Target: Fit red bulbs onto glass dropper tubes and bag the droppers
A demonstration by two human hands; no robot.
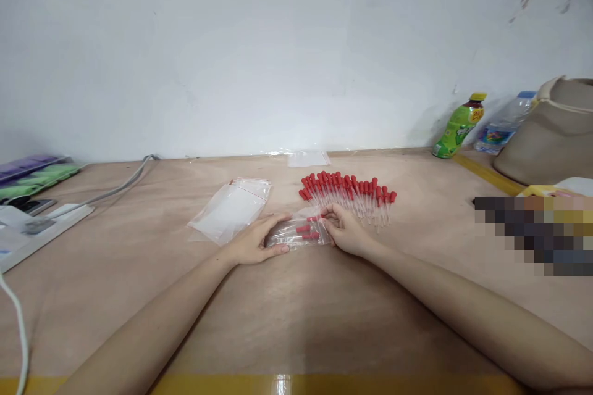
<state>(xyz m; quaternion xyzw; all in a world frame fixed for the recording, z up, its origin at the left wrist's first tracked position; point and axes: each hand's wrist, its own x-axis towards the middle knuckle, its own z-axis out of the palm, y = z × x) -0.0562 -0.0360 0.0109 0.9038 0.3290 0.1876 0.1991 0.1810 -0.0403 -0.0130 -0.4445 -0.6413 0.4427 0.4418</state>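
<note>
A clear plastic bag (290,236) lies on the table between my hands, with a few red-capped droppers (309,236) inside it. My left hand (259,241) rests at the bag's left end, thumb and fingers spread apart around it. At the right end, my right hand (341,229) has its fingers closed on the bag's edge, close to a red cap. Just beyond the right hand, many red-capped clear droppers (347,188) lie fanned out in a pile. Flat clear bags (236,207) are stacked left of the pile.
Another flat bag (306,158) lies by the wall. A green bottle (459,126), a clear bottle (503,123) and a beige bag (544,136) stand at the back right. A grey cable (115,188), a white power strip (55,231) and green and purple trays (37,176) are left.
</note>
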